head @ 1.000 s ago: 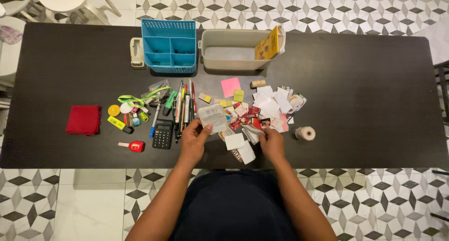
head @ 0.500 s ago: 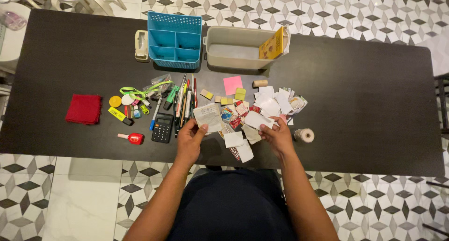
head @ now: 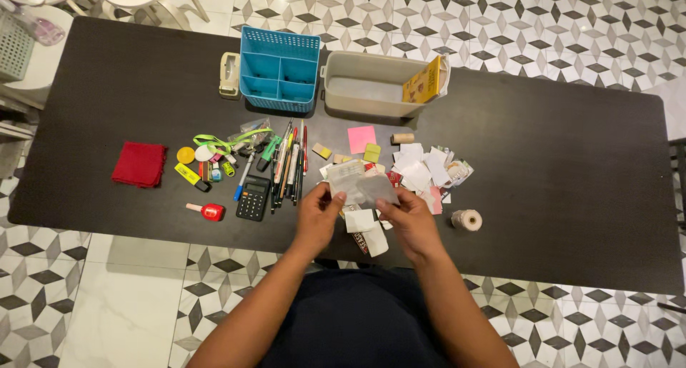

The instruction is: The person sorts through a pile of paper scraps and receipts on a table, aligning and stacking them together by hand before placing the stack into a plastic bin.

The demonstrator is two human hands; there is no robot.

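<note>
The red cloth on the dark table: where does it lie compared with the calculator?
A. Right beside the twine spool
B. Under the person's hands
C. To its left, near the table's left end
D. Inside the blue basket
C: the folded red cloth lies apart, well left of the calculator.

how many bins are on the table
2. A blue bin with compartments stands at the table's far edge; a grey bin stands right beside it, with a yellow box inside.
</note>
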